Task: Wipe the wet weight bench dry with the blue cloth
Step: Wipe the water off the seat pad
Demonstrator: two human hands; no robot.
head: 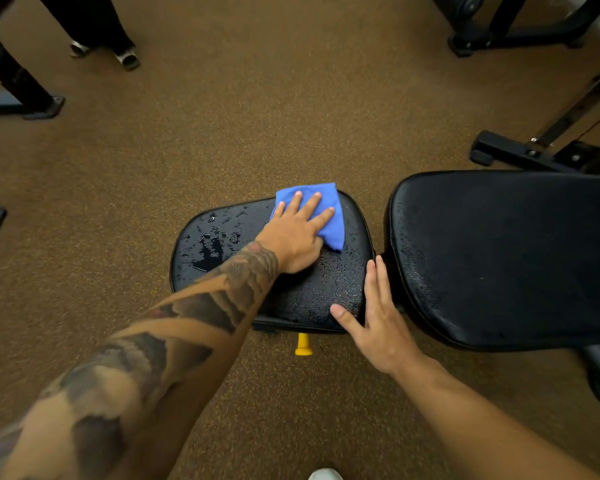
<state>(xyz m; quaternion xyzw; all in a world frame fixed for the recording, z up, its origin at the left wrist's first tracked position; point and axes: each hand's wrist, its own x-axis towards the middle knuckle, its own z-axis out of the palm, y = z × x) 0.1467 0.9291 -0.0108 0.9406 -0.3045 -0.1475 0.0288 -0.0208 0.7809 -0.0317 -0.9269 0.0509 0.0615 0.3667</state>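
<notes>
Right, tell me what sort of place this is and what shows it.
Most likely a gym. A padded black weight bench with a yellow adjustment knob under its seat stands on speckled brown flooring, and black steel equipment frames stand around it.

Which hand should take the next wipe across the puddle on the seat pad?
Left hand: it presses the blue cloth flat on the seat pad, near the puddle. Right hand only rests on the pad's edge.

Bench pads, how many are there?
2: the seat pad under the blue cloth, and the back pad right of it, running off the picture's edge. Others may lie outside view.
</notes>
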